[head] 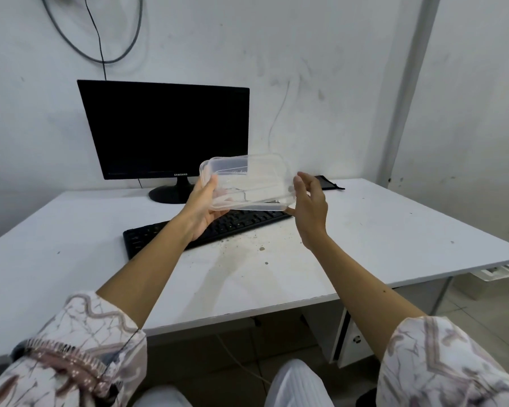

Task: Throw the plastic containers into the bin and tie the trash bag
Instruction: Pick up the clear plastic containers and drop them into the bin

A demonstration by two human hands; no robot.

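A clear rectangular plastic container (pixel 247 183), seemingly two nested or a box with its lid, is held tilted in the air above the keyboard. My left hand (pixel 203 207) grips its left end, thumb on top and fingers underneath. My right hand (pixel 309 207) is at its right end with the fingers fairly straight, touching or supporting the edge. No bin or trash bag is in view.
A black keyboard (pixel 165 233) lies on the white desk (pixel 379 230), with a dark monitor (pixel 165 130) behind it. A small black item (pixel 329 183) lies at the back right. Crumbs and stains mark the desk front. A white drawer unit (pixel 350 339) stands under the desk.
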